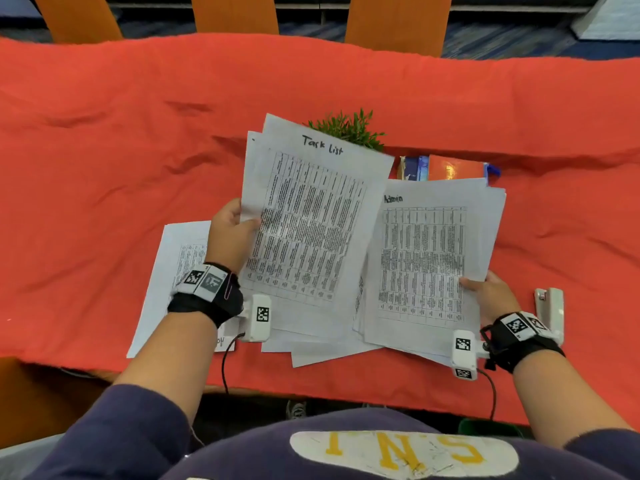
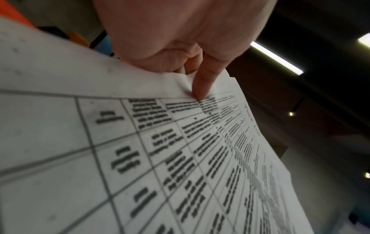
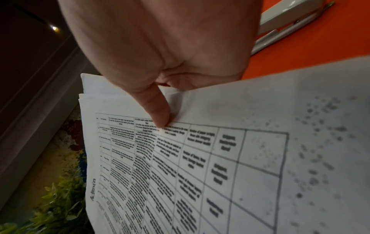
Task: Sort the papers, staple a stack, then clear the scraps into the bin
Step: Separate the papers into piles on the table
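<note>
My left hand [image 1: 232, 227] pinches the left edge of a raised sheaf of printed sheets headed "Task list" [image 1: 311, 216]; in the left wrist view the thumb [image 2: 202, 85] presses on the top page [image 2: 140, 150]. My right hand [image 1: 485, 292] pinches the right edge of another sheaf headed "Admin" [image 1: 426, 258], thumb [image 3: 154, 109] on the top sheet [image 3: 200, 158]. More loose sheets [image 1: 329, 348] lie beneath on the red tablecloth. One separate sheet [image 1: 166, 271] lies flat under my left wrist. A white stapler [image 1: 550, 306] sits just right of my right wrist, and shows as the stapler [image 3: 290, 17] in the right wrist view.
A small green plant [image 1: 349, 129] stands behind the papers, with a stack of books [image 1: 446, 168] to its right. The red tablecloth [image 1: 104, 150] covers the table. Orange chair backs [image 1: 394, 22] line the far side. Something green [image 1: 488, 427] shows on the floor below the near edge.
</note>
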Action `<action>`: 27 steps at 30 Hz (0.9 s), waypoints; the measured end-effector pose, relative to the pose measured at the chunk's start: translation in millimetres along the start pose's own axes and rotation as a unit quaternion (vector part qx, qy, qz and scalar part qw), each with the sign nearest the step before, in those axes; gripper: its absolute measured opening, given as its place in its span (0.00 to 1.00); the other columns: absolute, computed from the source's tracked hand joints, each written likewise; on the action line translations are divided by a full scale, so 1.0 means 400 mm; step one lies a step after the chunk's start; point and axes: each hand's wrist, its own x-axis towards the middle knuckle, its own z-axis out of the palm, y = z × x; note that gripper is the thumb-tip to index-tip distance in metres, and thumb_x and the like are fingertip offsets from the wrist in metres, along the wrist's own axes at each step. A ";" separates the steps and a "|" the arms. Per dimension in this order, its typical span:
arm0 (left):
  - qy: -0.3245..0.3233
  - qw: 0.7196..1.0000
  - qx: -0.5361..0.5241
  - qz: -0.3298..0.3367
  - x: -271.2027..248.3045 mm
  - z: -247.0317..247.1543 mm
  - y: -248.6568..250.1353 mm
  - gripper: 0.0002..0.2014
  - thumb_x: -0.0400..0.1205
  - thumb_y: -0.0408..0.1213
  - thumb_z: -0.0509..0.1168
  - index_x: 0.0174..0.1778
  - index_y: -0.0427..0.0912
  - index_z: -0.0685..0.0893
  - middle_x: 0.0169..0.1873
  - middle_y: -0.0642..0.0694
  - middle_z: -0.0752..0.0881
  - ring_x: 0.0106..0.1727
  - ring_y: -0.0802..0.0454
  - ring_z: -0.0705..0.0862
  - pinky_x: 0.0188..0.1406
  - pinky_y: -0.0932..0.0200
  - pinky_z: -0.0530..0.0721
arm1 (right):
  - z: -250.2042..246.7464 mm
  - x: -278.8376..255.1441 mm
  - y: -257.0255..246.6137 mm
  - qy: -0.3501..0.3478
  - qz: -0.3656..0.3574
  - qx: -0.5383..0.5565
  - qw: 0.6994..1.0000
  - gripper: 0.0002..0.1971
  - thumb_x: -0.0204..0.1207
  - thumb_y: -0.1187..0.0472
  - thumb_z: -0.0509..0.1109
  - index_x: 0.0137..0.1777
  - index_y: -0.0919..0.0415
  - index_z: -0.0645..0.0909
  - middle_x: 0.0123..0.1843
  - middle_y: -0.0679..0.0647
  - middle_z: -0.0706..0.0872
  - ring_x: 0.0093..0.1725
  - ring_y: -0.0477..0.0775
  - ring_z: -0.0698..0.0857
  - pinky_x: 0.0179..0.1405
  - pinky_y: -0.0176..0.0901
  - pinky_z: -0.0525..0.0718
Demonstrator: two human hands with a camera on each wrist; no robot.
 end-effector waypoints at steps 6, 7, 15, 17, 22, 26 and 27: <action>-0.036 0.996 0.025 -0.073 -0.002 0.118 -0.054 0.15 0.79 0.26 0.65 0.60 0.41 0.80 0.55 0.47 0.87 0.55 0.49 0.85 0.50 0.59 0.81 | 0.098 -0.064 -0.036 -0.094 0.011 0.034 0.995 0.18 0.74 0.72 0.66 0.63 0.60 0.82 0.57 0.67 0.89 0.56 0.70 0.87 0.62 0.69 0.82; -0.049 0.995 0.035 -0.085 -0.010 0.141 -0.073 0.15 0.79 0.25 0.63 0.61 0.40 0.79 0.55 0.46 0.86 0.55 0.47 0.85 0.48 0.59 0.81 | 0.113 -0.076 -0.040 -0.105 0.014 0.037 0.994 0.18 0.76 0.73 0.63 0.65 0.62 0.80 0.57 0.68 0.88 0.56 0.70 0.87 0.61 0.67 0.82; -0.085 0.982 0.096 -0.138 -0.054 0.241 -0.171 0.25 0.79 0.25 0.53 0.72 0.47 0.69 0.63 0.39 0.80 0.53 0.40 0.83 0.49 0.51 0.84 | 0.158 -0.099 -0.022 -0.160 0.048 0.059 0.984 0.15 0.82 0.72 0.56 0.61 0.59 0.79 0.42 0.58 0.92 0.37 0.56 0.91 0.41 0.50 0.89; -0.094 0.982 0.074 -0.148 -0.058 0.248 -0.182 0.29 0.80 0.24 0.52 0.77 0.50 0.64 0.63 0.42 0.80 0.47 0.45 0.83 0.42 0.55 0.83 | 0.157 -0.093 -0.008 -0.146 0.054 0.047 0.987 0.15 0.82 0.68 0.58 0.65 0.63 0.79 0.39 0.54 0.92 0.35 0.51 0.91 0.40 0.46 0.88; -0.122 0.977 0.054 -0.167 -0.062 0.266 -0.196 0.32 0.81 0.23 0.52 0.81 0.50 0.63 0.65 0.50 0.80 0.47 0.51 0.83 0.41 0.62 0.82 | 0.167 -0.087 0.001 -0.181 0.056 0.056 0.980 0.32 0.74 0.36 0.66 0.69 0.59 0.79 0.61 0.52 0.89 0.59 0.46 0.88 0.70 0.46 0.78; -0.111 0.978 0.058 -0.169 -0.064 0.282 -0.200 0.25 0.81 0.23 0.52 0.75 0.44 0.70 0.62 0.44 0.82 0.54 0.47 0.80 0.51 0.57 0.80 | 0.180 -0.084 0.007 -0.183 -0.026 -0.093 0.978 0.20 0.70 0.50 0.77 0.62 0.52 0.82 0.62 0.55 0.88 0.61 0.58 0.87 0.69 0.63 0.79; -0.110 0.978 0.059 -0.167 -0.064 0.283 -0.204 0.24 0.82 0.23 0.53 0.74 0.44 0.70 0.60 0.46 0.81 0.53 0.48 0.80 0.50 0.58 0.78 | 0.181 -0.083 0.009 -0.161 -0.050 -0.151 0.974 0.14 0.74 0.58 0.74 0.59 0.52 0.83 0.61 0.56 0.88 0.59 0.59 0.87 0.67 0.63 0.80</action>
